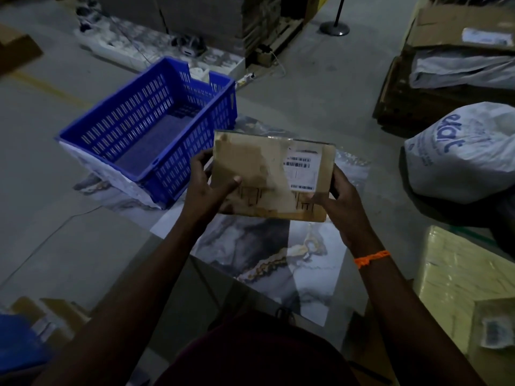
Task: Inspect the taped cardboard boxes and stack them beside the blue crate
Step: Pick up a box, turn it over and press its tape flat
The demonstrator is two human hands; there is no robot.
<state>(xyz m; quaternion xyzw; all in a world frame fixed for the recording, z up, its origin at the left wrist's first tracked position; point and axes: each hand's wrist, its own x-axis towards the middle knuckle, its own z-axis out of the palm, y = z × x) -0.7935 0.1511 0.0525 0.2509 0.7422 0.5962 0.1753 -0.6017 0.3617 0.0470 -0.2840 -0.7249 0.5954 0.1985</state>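
Above the marble-patterned sheet [264, 252], just right of the blue crate [117, 126], a taped cardboard box [259, 165] is held up in the air between both hands, its broad face tilted towards the camera; the left hand [207, 188] grips the box's left edge, thumb laid flat across the near face and the other fingers [199, 160] curled round behind the side; the right hand [341, 201] clamps the lower right corner, thumb pressed on the face, the remaining fingers wrapped over the right edge; so the box sits pinched between the two sets of fingers, touching neither crate nor sheet. A white barcode label [301, 168] sits on its upper right part (the print is too dim to read), with glossy tape running over it; an orange band [372, 257] circles the right wrist. A white printed sack [468, 151] lies well to the right; a yellowish wrapped package [457, 280] lies nearer the camera.
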